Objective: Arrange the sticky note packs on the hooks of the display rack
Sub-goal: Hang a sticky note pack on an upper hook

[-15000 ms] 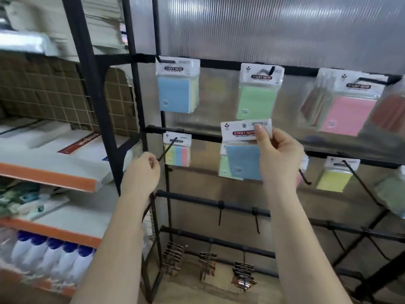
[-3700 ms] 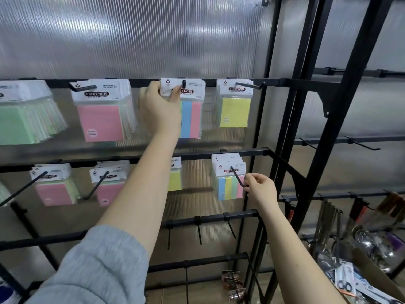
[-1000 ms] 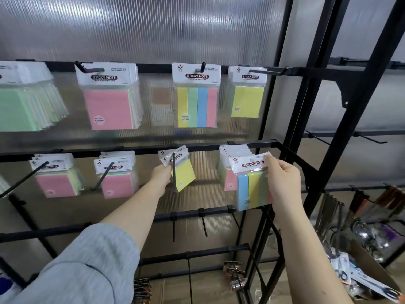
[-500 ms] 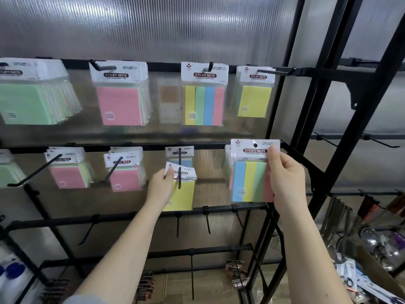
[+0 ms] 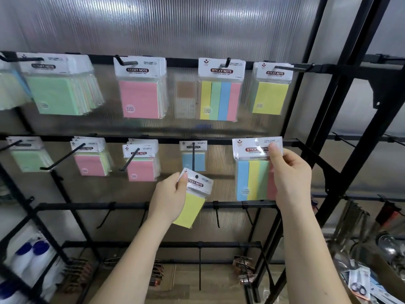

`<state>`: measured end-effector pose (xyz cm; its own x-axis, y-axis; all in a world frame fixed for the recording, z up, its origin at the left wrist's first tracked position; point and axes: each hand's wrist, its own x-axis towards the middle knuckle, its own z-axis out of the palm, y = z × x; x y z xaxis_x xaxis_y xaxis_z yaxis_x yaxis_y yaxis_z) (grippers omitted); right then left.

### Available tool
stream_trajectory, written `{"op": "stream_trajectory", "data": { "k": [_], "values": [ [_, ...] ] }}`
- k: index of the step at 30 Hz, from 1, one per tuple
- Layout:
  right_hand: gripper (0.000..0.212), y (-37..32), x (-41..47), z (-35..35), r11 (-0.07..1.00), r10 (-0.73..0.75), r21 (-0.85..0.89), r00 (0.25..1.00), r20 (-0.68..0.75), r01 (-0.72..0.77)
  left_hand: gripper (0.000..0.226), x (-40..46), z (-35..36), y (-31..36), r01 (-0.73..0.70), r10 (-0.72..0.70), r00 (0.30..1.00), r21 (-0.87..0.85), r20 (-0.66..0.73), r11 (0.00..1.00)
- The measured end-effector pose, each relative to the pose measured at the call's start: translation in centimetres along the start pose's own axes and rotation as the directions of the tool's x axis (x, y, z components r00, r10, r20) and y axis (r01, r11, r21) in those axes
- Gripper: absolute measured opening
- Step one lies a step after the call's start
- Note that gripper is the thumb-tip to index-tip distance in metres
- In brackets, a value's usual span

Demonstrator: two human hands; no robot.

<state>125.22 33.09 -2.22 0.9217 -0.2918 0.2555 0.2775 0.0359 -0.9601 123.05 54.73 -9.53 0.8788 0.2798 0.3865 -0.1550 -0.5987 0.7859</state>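
Note:
My left hand (image 5: 168, 198) grips a yellow sticky note pack (image 5: 192, 205), tilted, just below the tip of a middle-row hook (image 5: 193, 156). A blue pack (image 5: 194, 157) still hangs on that hook. My right hand (image 5: 289, 178) pinches a multicolour striped pack (image 5: 252, 172) by its white header, upright, in front of the middle bar at the right. On the top bar (image 5: 182, 61) hang green (image 5: 54, 88), pink (image 5: 140, 91), striped (image 5: 220, 91) and yellow (image 5: 270, 91) packs. Pink packs (image 5: 140, 161) hang on the middle row to the left.
The black rack frame (image 5: 341, 119) rises at the right. Bare hooks (image 5: 217, 216) stick out of the lower bars. White bottles with blue caps (image 5: 28, 257) stand at lower left. A box of packaged goods (image 5: 368, 281) sits at lower right.
My left hand has pulled the yellow pack down off the hook; it now hangs free and tilted. My right hand holds the striped pack nearly where it was.

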Motion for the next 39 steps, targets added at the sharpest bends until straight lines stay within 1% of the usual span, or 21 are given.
{"op": "stream_trajectory", "data": {
  "k": [4,9,14,19,22,25,27,32,36,39],
  "values": [
    [0.028,-0.4,-0.2,0.5,0.999,-0.009,0.051,1.0,0.015,0.008,0.044,-0.1,-0.9,1.4,-0.026,0.028,0.998,0.036,-0.052,0.999],
    [0.024,-1.6,0.2,1.3,0.995,-0.058,0.08,0.998,0.032,0.055,0.047,0.9,-1.8,1.9,0.02,-0.016,0.995,0.039,-0.101,0.999],
    [0.027,-4.7,1.5,2.9,0.978,-0.183,0.101,0.983,0.022,0.18,0.042,2.0,-3.2,3.4,0.054,-0.05,0.981,0.017,-0.189,0.998],
    [0.031,-7.4,3.3,5.3,0.946,-0.304,0.116,0.953,-0.009,0.303,0.046,3.1,-4.5,4.2,0.087,-0.053,0.948,0.096,-0.314,0.992],
    [0.037,-8.5,4.0,6.5,0.923,-0.372,0.103,0.928,-0.007,0.371,0.044,3.5,-4.9,4.7,0.094,-0.06,0.941,0.084,-0.334,0.992],
    [0.033,-9.2,4.7,7.6,0.905,-0.41,0.12,0.912,-0.012,0.409,0.044,3.8,-5.4,4.8,0.098,-0.073,0.934,0.054,-0.35,0.994],
    [0.035,-9.5,5.0,8.2,0.902,-0.415,0.124,0.91,-0.02,0.414,0.043,4.1,-5.6,4.9,0.103,-0.083,0.933,0.039,-0.351,0.994],
    [0.029,-9.6,5.2,9.2,0.927,-0.365,0.078,0.93,-0.047,0.367,0.043,4.5,-5.9,5.5,0.061,-0.051,0.931,0.016,-0.363,0.998],
    [0.036,-9.5,5.2,9.5,0.932,-0.356,0.063,0.934,-0.043,0.358,0.043,4.6,-6.0,5.9,0.042,-0.042,0.928,-0.008,-0.371,0.999],
    [0.035,-9.3,5.4,9.8,0.942,-0.334,0.02,0.941,-0.059,0.335,0.044,4.5,-6.2,6.2,0.032,-0.035,0.927,-0.014,-0.373,0.999]
  ]
}}
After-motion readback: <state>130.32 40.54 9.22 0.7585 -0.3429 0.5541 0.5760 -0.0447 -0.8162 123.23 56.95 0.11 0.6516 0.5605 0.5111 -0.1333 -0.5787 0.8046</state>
